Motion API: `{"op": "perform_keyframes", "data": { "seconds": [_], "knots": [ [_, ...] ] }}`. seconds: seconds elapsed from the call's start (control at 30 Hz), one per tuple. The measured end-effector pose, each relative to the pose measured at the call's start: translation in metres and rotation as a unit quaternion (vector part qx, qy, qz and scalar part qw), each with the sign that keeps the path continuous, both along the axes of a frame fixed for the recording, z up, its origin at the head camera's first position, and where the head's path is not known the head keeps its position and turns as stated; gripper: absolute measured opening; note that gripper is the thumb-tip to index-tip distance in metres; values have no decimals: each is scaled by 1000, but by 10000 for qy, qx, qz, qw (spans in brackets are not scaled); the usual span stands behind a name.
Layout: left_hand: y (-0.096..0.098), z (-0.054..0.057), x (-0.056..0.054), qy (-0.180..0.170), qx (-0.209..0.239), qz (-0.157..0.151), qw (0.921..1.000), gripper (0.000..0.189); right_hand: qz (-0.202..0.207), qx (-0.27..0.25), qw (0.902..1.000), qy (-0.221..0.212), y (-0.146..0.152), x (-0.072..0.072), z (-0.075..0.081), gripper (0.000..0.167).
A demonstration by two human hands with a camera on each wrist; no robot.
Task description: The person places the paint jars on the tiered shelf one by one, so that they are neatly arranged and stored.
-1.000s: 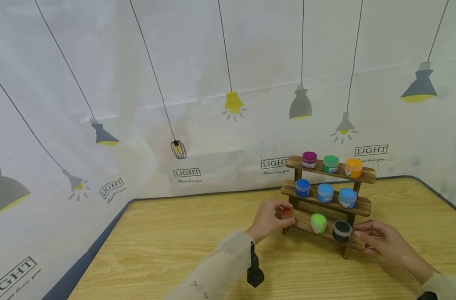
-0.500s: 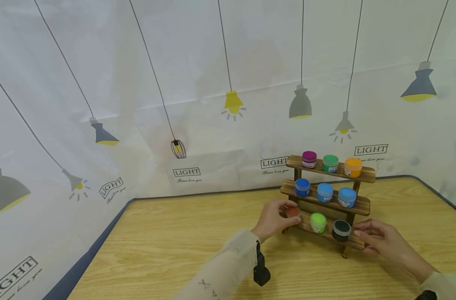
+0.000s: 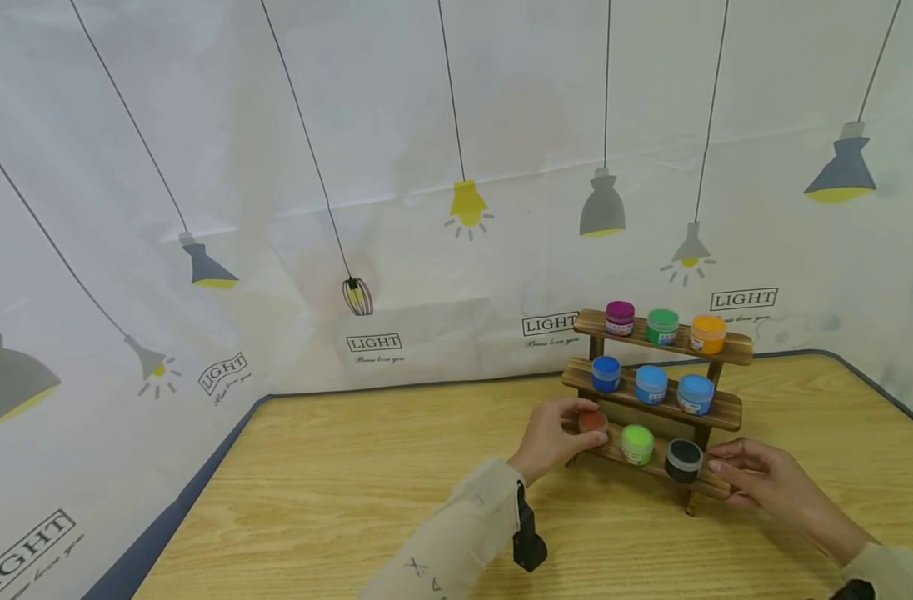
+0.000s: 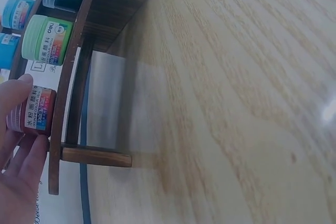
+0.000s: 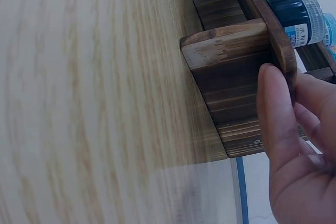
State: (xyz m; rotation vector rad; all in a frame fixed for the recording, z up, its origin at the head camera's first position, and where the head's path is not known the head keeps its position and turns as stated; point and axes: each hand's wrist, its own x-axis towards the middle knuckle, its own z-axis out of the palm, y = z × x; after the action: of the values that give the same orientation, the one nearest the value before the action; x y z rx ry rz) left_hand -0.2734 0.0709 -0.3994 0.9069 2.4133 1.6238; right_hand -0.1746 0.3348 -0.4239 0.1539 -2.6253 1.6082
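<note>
A three-tier wooden stand (image 3: 614, 450) holds small paint jars in rows. My left hand (image 3: 550, 437) pinches a reddish-brown paint jar (image 3: 593, 422) between thumb and fingers at the left end of the bottom shelf; in the left wrist view the labelled jar (image 4: 39, 108) sits against the shelf board. To its right on that shelf stand a light green jar (image 3: 637, 446) and a black jar (image 3: 684, 462). My right hand (image 3: 775, 483) grips the right end of the bottom shelf, with the thumb and fingers on either side of the board (image 5: 281, 40) in the right wrist view.
Three blue jars (image 3: 651, 384) fill the middle shelf. Purple (image 3: 619, 318), green (image 3: 662, 327) and orange (image 3: 707, 333) jars stand on top. The stand rests on a wood-grain table (image 3: 336, 483), before a backdrop (image 3: 426, 275) printed with lamps.
My left hand has shifted slightly to the right along the bottom shelf with the reddish-brown jar, closer to the light green one. The right hand has kept its place on the shelf end.
</note>
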Motion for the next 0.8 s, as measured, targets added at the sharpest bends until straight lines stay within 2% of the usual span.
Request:
{"op": "perform_keyframes", "data": {
  "seconds": [0.57,0.63,0.73,0.8],
  "knots": [
    [-2,-3,0,169,67,-345,9992,35,74,-15,10000,63,1,0,0,36],
    [-3,0,3,197,33,-344,9992,35,58,-16,10000,56,0,0,0,36],
    [-5,11,13,318,-24,-360,9988,33,35,-37,10000,72,0,0,0,36],
    [-5,11,13,384,-58,-374,9985,34,25,-55,9999,109,0,0,-1,34]
  ]
}}
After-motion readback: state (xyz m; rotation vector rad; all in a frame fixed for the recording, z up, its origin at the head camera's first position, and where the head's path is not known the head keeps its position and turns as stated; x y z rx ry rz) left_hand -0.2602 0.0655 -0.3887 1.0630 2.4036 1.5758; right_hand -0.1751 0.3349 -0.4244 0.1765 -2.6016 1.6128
